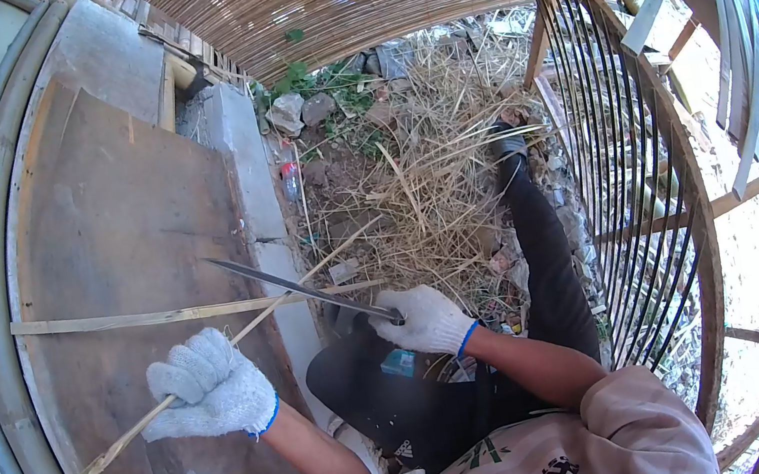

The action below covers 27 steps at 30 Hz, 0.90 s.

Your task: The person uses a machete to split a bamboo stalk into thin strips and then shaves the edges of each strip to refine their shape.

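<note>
My left hand [208, 387], in a white knitted glove with a blue cuff, is closed round a thin bamboo strip [117, 448]. The strip runs slanting from the lower left up to the right, past the board's edge. My right hand [422, 321], gloved the same way, grips a long dark knife [281, 283] by its handle. The blade points up and to the left and crosses over the strip. Another bamboo strip [125, 320] lies across the brown board [118, 222], just above my left hand.
My bent leg and outstretched leg [544, 249] show below and right. Straw shavings [430, 177] cover the ground ahead, near a plastic bottle [290, 180] and stones. A slatted wooden frame [685, 183] stands at right, with pale strips [745, 61] hanging over it. A bamboo screen [338, 1] closes the back.
</note>
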Available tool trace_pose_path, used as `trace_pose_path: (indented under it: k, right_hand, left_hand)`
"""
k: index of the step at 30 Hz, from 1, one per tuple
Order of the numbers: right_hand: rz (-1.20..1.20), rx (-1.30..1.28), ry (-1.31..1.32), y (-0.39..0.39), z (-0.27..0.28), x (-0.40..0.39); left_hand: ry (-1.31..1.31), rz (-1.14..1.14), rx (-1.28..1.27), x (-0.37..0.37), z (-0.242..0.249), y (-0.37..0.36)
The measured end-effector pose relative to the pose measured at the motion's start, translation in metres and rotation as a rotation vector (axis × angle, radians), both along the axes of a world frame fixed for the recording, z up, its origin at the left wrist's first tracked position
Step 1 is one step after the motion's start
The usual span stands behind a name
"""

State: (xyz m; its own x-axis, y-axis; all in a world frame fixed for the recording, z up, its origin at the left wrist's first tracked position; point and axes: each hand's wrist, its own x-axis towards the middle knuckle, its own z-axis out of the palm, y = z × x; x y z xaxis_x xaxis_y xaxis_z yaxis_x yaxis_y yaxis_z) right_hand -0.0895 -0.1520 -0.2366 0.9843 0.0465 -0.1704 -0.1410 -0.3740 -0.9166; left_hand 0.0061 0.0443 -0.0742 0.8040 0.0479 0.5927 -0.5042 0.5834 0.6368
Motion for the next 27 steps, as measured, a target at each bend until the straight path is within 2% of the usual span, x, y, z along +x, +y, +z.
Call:
trace_pose_path:
  k: [3,4,7,10,12,16,20,24,27]
  right_hand:
    - [-0.002,-0.054,0.074,-0.007,-0.014,0.014]
    - [-0.042,0.036,0.189,-0.012,-0.015,0.016]
    - [-0.027,-0.074,0.256,-0.019,-0.066,0.027]
    - [-0.030,-0.103,0.226,-0.021,-0.084,0.035]
    - [-0.040,-0.145,0.169,-0.020,-0.101,0.039]
    - [-0.055,-0.182,0.265,-0.023,-0.134,0.051]
    - [-0.058,-0.205,0.236,-0.020,-0.126,0.055]
    - [-0.012,-0.176,0.175,-0.019,-0.084,0.044]
    - [-0.101,-0.196,0.307,-0.024,-0.142,0.058]
  left_hand:
    - [0.000,-0.021,0.022,-0.003,-0.001,0.001]
    - [0.007,-0.016,0.029,-0.005,-0.001,0.000]
    - [-0.003,-0.005,0.032,-0.007,-0.003,-0.003]
    - [-0.013,0.054,0.065,-0.008,-0.003,-0.006]
    - [0.037,0.088,-0.027,-0.009,-0.001,-0.007]
    - [0.020,0.012,0.019,-0.003,-0.003,0.004]
    - [0.036,0.102,0.053,-0.005,0.002,0.012]
    - [-0.004,0.130,0.085,-0.002,0.002,0.005]
    - [0.007,0.080,0.077,-0.001,0.004,0.000]
